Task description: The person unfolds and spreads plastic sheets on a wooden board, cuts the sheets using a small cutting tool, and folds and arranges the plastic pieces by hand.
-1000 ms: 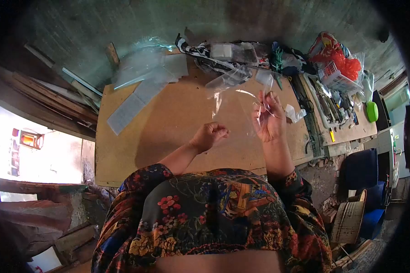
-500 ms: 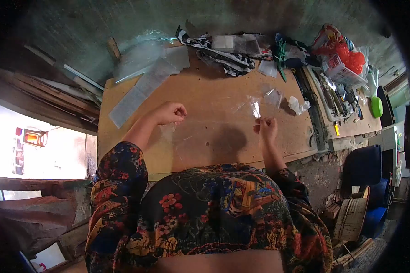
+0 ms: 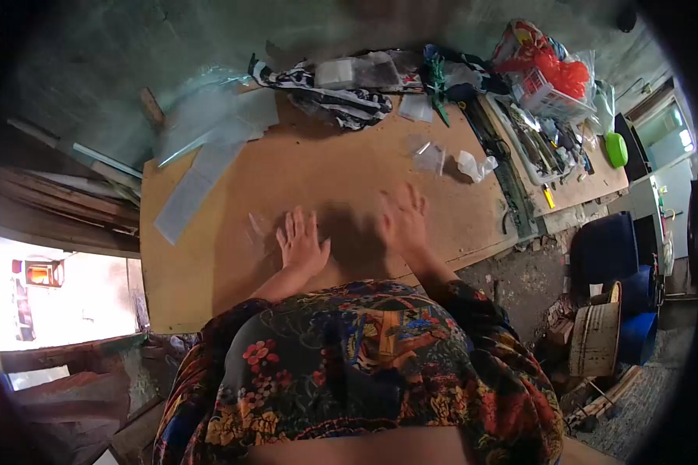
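My left hand [image 3: 302,246] is spread palm down on or just over the wooden tabletop [image 3: 310,167], with nothing in its fingers. Close to its left side lies a thin piece of clear plastic film [image 3: 257,230], faint against the wood. My right hand [image 3: 403,222] is also open, fingers stretched and a little smeared by motion, above the board to the right. Beyond it are some small clear plastic bags [image 3: 428,155] and a crumpled white piece [image 3: 475,166].
Long translucent plastic strips [image 3: 188,194] lie at the left. Along the back are a black-and-white bag [image 3: 341,102] and a white stack [image 3: 335,74]. A tray of tools [image 3: 539,143], a white basket [image 3: 547,93] and a yellow-handled tool [image 3: 549,197] are on the right.
Both hands have opened from closed fingers. The left has come nearer my body, while the right has moved inward. Film now lies beside my left hand, and the camera view has shifted.
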A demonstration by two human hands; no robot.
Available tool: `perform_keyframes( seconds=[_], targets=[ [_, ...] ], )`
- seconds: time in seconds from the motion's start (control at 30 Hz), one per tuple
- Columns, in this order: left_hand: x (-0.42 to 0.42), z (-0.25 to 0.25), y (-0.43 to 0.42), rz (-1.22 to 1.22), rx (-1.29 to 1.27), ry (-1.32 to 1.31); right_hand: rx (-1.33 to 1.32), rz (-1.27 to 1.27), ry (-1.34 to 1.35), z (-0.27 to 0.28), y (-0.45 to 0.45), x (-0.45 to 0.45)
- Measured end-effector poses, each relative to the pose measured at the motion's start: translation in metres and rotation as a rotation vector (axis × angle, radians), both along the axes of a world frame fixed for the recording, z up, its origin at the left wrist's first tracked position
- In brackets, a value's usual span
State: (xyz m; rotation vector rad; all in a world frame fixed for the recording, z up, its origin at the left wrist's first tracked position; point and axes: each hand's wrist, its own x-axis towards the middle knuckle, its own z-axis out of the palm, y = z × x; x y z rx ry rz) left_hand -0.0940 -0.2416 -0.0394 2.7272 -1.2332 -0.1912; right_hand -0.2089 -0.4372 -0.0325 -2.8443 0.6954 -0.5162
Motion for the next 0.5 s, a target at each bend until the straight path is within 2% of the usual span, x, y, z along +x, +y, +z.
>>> perform_keyframes(
  seconds=[0.03,0.1,0.17,0.23,0.3,0.37,0.43,0.5],
  targets=[
    [-0.002,-0.005,0.003,0.041,0.056,-0.006,-0.075,0.197,0.124,0.003,-0.002,0.008],
    [0.010,-0.007,0.006,0.075,0.103,-0.019,0.014,0.204,0.214,-0.019,-0.006,0.024],
    [0.034,-0.001,0.029,-0.136,0.124,-0.065,0.117,0.224,0.305,-0.025,-0.003,0.030],
    [0.057,-0.004,0.042,-0.181,0.168,-0.105,0.102,0.241,0.416,-0.014,0.007,0.021],
    [0.073,0.002,0.050,-0.270,0.262,-0.094,0.113,0.268,0.348,-0.012,0.008,0.012],
    [0.081,0.003,0.055,-0.301,0.282,-0.101,0.196,0.247,0.293,-0.015,-0.007,0.010],
    [0.084,0.009,0.057,-0.317,0.307,-0.109,0.015,0.005,0.238,-0.008,-0.044,0.013],
    [0.083,0.017,0.058,-0.345,0.281,-0.062,-0.028,-0.136,0.159,-0.012,-0.088,0.017]
  ],
)
